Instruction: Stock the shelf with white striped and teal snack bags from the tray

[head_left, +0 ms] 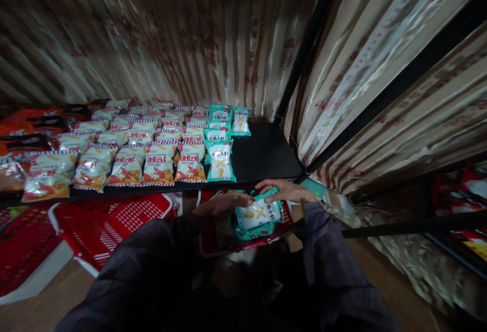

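Observation:
A teal-and-white snack bag (261,212) is between my two hands over a red basket (266,241). My right hand (283,190) is closed on its upper right side, fingers lying across the top. From the left, my left hand (225,202) reaches over the bag's upper left corner and grips there; its thumb is hidden. More teal packaging shows under the held bag inside the basket. Just beyond my hands, matching teal snack bags (221,161) stand in a row on a black shelf (264,154), with one more bag (241,121) at the back.
Several white-and-orange snack bags (160,163) fill the shelf's middle, with orange-and-black packs (34,129) at far left. Red baskets (114,225) sit below the shelf. Patterned curtains (213,32) hang behind, and black posts (310,42) rise at right.

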`<state>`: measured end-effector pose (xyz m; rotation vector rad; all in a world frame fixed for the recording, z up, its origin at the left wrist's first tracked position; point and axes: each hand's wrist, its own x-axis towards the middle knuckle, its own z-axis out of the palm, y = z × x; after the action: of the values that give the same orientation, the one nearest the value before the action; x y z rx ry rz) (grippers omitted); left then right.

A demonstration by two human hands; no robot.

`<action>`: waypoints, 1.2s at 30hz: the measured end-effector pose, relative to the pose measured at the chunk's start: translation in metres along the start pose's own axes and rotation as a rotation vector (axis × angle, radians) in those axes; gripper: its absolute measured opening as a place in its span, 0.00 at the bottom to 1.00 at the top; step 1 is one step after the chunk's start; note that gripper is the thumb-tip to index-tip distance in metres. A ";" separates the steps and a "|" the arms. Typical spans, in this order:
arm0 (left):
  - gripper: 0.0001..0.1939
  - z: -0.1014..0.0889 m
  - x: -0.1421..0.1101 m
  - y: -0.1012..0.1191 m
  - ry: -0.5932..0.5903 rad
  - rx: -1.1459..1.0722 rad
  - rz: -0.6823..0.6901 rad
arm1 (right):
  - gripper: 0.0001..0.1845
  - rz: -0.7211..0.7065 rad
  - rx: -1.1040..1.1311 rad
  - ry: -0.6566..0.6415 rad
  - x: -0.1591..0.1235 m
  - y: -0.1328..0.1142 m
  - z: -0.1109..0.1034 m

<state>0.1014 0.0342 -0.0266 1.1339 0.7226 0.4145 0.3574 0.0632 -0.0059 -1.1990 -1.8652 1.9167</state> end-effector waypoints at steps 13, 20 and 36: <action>0.31 0.017 0.012 -0.005 0.155 -0.435 0.095 | 0.29 -0.153 0.296 0.423 -0.014 -0.001 -0.004; 0.35 0.020 0.025 -0.005 0.281 -0.440 0.158 | 0.26 -0.195 0.405 0.677 -0.004 -0.004 0.006; 0.30 0.023 0.055 0.013 0.408 -0.160 0.159 | 0.25 -0.209 0.330 0.905 0.025 -0.023 0.008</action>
<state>0.1569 0.0589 -0.0267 0.9674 0.9377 0.8395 0.3274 0.0773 0.0039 -1.3580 -1.0886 1.1761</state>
